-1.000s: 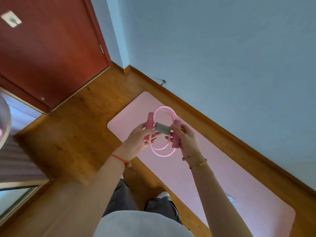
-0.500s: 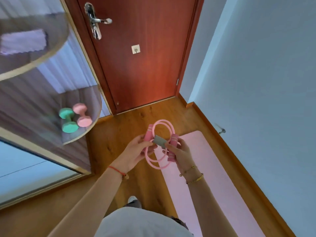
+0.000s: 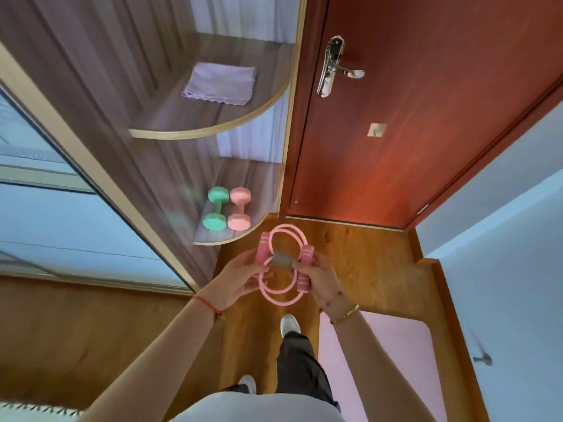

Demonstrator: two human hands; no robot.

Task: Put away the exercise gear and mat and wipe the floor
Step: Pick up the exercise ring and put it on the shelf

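Wood floor (image 3: 350, 248), warm brown planks. Red-brown door (image 3: 411, 117) ahead, shut, w/ chrome handle (image 3: 338, 67) and a small hook (image 3: 376, 130) below it. Pale blue wall (image 3: 502, 269) runs down the R side, w/ a doorstop (image 3: 483, 358) sticking out low on it. Pink mat (image 3: 380, 360) lies flat on the floor at lower R, alongside that wall, w/ its rounded corner nearest the door.

On the L is a corner unit w/ two curved shelves just beside the door frame. The top shelf (image 3: 189, 123) carries a folded lilac cloth (image 3: 221, 83). The low shelf (image 3: 231, 239) carries a green dumbbell (image 3: 217, 208) and a pink dumbbell (image 3: 239, 209), side by side and touching or nearly so. Further L there's a glossy bluish panel (image 3: 61, 223).

The person stands on the floor btw unit and mat, in dark trousers and white shoes, w/ one foot forward.

Both arms reach fwd, hands close together at mid-frame, just in front of the low shelf's edge. They hold the band (image 3: 263, 250) in the air, a pink figure-8 tube w/ foam grips and a grey wrap (image 3: 281, 261) at the crossing. It's upright-ish, one loop toward the door and one toward the body, clear of shelf and floor.

L hand (image 3: 234, 280): palm turned in, fingers curled behind the L grip, thumb pressing toward the wrap, so it's a pinch hold. Red cord on the wrist.

R hand (image 3: 323, 278): fingers wrapped round the R grip (image 3: 304, 277), thumb tip at the wrap's edge. Gold bracelets on the wrist.
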